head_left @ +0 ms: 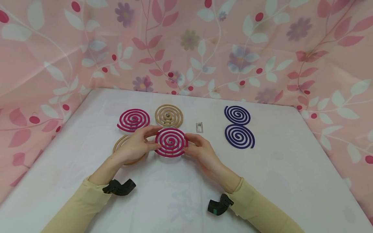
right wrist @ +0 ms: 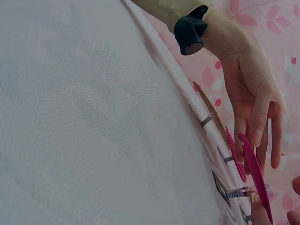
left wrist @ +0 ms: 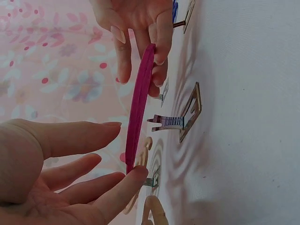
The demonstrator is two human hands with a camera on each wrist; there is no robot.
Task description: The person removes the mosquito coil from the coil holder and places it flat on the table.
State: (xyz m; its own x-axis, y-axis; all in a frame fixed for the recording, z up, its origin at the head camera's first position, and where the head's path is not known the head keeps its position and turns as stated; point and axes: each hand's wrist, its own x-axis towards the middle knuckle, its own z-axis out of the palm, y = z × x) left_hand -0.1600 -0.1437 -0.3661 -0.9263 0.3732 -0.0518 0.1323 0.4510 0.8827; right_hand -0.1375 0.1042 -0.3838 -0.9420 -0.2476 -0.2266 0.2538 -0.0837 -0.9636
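A magenta mosquito coil (head_left: 171, 129) is held level between both hands. My left hand (head_left: 134, 146) pinches its left edge, and my right hand (head_left: 205, 152) pinches the right edge. Seen edge-on in the left wrist view, the coil (left wrist: 137, 112) is just above the upright prong of a metal coil stand (left wrist: 190, 115), with a small gap visible. In the right wrist view, the left hand (right wrist: 253, 89) reaches the coil's far end, while fingertips (right wrist: 259, 213) of the right hand are at its near end.
Another magenta coil (head_left: 134, 110) and a tan coil (head_left: 169, 105) sit on stands behind the hands. A second tan coil (head_left: 118, 142) lies partly hidden under the left hand. A bare metal stand (head_left: 199, 131) is farther back, with two dark blue coils (head_left: 237, 124) to the right.
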